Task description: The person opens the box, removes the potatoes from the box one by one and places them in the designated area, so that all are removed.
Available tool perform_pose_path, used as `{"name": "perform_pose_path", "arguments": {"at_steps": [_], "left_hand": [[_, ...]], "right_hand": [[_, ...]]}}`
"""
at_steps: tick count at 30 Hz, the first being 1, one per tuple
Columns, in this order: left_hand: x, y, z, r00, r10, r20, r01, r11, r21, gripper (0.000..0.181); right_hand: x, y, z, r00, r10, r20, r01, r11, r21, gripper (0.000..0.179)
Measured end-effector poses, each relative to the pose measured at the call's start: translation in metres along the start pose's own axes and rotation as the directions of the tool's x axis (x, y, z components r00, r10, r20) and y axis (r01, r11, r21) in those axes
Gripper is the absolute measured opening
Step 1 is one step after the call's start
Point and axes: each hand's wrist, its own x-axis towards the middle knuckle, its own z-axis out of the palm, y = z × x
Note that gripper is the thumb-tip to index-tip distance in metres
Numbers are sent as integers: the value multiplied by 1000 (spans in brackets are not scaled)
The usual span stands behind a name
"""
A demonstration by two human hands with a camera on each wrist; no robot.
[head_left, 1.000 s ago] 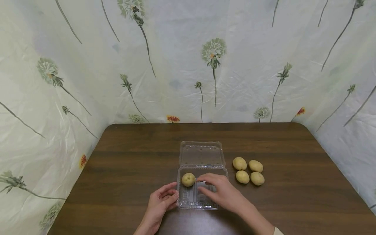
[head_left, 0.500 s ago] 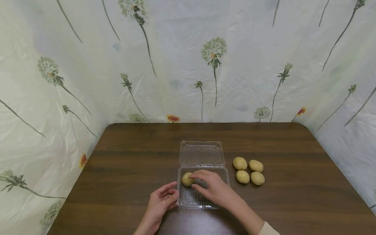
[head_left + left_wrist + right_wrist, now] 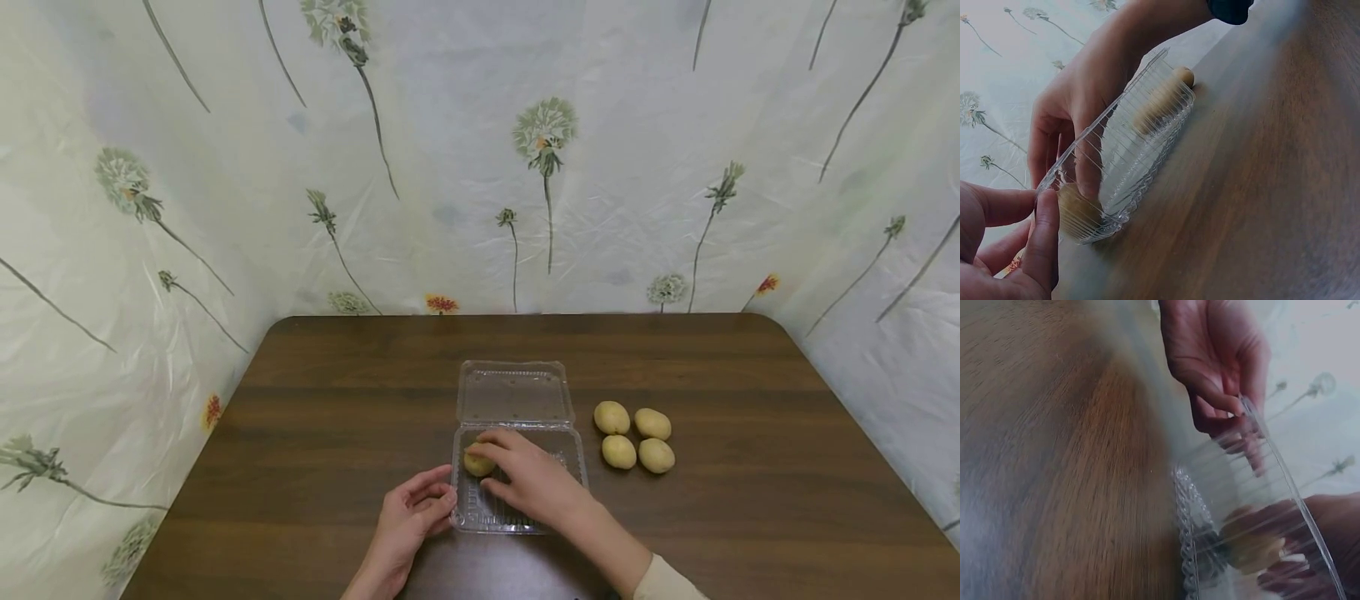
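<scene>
A clear plastic clamshell container (image 3: 517,521) lies on the table with its lid folded back. My left hand (image 3: 408,521) pinches the rim at its left side between thumb and fingers, as the left wrist view also shows. One potato (image 3: 477,465) sits inside, at the left end of the tray. Over it reaches my right hand (image 3: 528,483), its fingers on the far side and its thumb on the near side, gripping the potato. Through the ribbed wall, the left wrist view shows that potato (image 3: 1077,212) partly covered by the right fingers.
Several more potatoes lie grouped to the right of the container, among them a nearer right one (image 3: 657,457). The open lid (image 3: 514,392) extends away behind the tray. Beyond the dark wooden table (image 3: 337,400) hangs a flower-printed sheet (image 3: 450,167).
My right hand has moved left inside the tray, from beside the potato to over it, with its fingers now around it. The left hand and container have stayed put.
</scene>
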Motion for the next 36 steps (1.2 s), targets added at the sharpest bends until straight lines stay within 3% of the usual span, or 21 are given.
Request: {"name": "perform_pose_path", "arguments": {"at_steps": [12,23,28,36], "left_hand": [[1,0,0,1000,-8,0,8,1000,-6,48],[0,-1,-1,1000,-6,0,6,1000,-18,48],[0,-2,-1,1000,-1,1,1,1000,-1,49],[0,-2,-1,1000,6,-1,-6,1000,-11,49]], "right_hand": [[4,1,5,999,-40,-26,39,998,-46,41],[-2,4,4,998,-55,12,55,998,2,44],[-3,5,2,998,-69,3,69,995,75,43],[-8,10,1,993,-80,-88,100,964,247,43]]}}
